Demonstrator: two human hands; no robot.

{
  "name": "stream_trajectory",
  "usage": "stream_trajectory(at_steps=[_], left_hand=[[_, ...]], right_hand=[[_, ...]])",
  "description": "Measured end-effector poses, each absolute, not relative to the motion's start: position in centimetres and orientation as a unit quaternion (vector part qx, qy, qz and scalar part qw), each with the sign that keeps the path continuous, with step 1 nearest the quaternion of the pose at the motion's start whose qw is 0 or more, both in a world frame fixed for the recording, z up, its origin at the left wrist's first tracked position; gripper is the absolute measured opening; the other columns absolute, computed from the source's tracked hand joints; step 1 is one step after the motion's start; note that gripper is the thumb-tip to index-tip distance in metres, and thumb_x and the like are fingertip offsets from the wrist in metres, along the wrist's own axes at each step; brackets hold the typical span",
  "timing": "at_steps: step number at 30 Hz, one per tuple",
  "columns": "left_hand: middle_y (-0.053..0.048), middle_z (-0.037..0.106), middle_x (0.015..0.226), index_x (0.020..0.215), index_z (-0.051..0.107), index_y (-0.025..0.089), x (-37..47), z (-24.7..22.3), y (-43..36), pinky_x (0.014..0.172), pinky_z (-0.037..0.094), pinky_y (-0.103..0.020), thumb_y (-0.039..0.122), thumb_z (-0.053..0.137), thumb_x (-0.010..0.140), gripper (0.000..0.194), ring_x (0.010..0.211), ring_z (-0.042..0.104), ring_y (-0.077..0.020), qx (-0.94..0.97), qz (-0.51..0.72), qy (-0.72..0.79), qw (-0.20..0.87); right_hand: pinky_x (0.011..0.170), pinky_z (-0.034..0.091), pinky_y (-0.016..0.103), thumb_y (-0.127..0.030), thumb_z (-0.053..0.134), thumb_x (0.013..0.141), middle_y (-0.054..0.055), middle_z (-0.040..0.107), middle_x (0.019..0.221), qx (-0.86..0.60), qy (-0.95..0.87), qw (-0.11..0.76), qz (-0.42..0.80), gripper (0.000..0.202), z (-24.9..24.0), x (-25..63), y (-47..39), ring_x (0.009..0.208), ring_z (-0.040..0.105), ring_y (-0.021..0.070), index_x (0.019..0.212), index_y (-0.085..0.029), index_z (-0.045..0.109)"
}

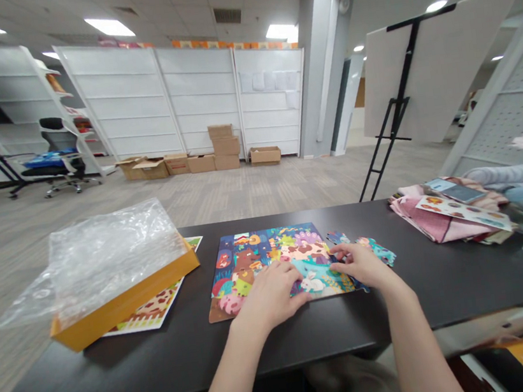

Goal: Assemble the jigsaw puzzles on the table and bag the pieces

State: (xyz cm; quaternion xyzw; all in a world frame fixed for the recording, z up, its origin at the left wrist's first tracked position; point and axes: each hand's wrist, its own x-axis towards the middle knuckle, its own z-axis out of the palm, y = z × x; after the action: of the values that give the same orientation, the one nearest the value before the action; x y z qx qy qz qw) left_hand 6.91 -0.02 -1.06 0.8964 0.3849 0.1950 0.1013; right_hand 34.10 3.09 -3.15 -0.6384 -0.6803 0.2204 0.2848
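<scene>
An uneven push could skew the animal jigsaw puzzle [305, 251], which lies by the middle of the table's [136, 379] near edge, under the unclenched, palm-down left hand [274, 291] and left of the right hand [361, 265], whose grip I cannot tell, beside loose jigsaw pieces [380, 251].
</scene>
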Motion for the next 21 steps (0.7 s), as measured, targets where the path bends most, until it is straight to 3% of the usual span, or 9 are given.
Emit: stream_trajectory(at_steps=[5,12,17,21], left_hand=[[-0.008,0.068,0.107,0.105,0.07,0.022,7.0,-1.1,0.0,0.096,0.049,-0.04,0.047,0.068,0.09,0.03,0.11,0.061,-0.0274,0.898,0.194,0.382,0.102],[-0.008,0.068,0.108,0.105,0.069,0.022,6.8,-0.9,-0.1,0.096,0.05,-0.039,0.046,0.071,0.087,0.031,0.11,0.061,-0.0277,0.898,0.188,0.382,0.113],[-0.008,0.068,0.11,0.106,0.069,0.022,6.7,-1.2,0.1,0.101,0.048,-0.04,0.045,0.076,0.083,0.033,0.113,0.06,-0.0279,0.896,0.19,0.383,0.118],[-0.007,0.068,0.109,0.105,0.07,0.023,6.6,-1.4,0.1,0.103,0.047,-0.041,0.045,0.077,0.082,0.033,0.114,0.06,-0.0283,0.896,0.193,0.384,0.117]], right_hand=[[0.061,0.046,0.027,-0.032,0.072,0.072,0.004,0.07,0.082,-0.642,-0.688,0.273,0.197,0.03,-1.9,34.1,2.5,0.063,0.06,0.0156,0.099,-0.018,0.076],[0.066,0.048,0.032,-0.041,0.062,0.08,0.009,0.076,0.083,-0.766,-0.55,0.331,0.04,0.027,-0.7,38.8,0.9,0.071,0.068,0.0227,0.088,-0.02,0.077],[0.067,0.048,0.031,-0.039,0.068,0.076,0.007,0.077,0.084,-0.765,-0.571,0.291,0.065,0.023,-1.3,39.0,0.9,0.074,0.071,0.0236,0.089,-0.023,0.078],[0.073,0.05,0.032,-0.036,0.072,0.075,0.008,0.078,0.094,-0.743,-0.611,0.262,0.073,0.019,-1.8,37.2,1.6,0.089,0.072,0.0264,0.089,-0.025,0.08]])
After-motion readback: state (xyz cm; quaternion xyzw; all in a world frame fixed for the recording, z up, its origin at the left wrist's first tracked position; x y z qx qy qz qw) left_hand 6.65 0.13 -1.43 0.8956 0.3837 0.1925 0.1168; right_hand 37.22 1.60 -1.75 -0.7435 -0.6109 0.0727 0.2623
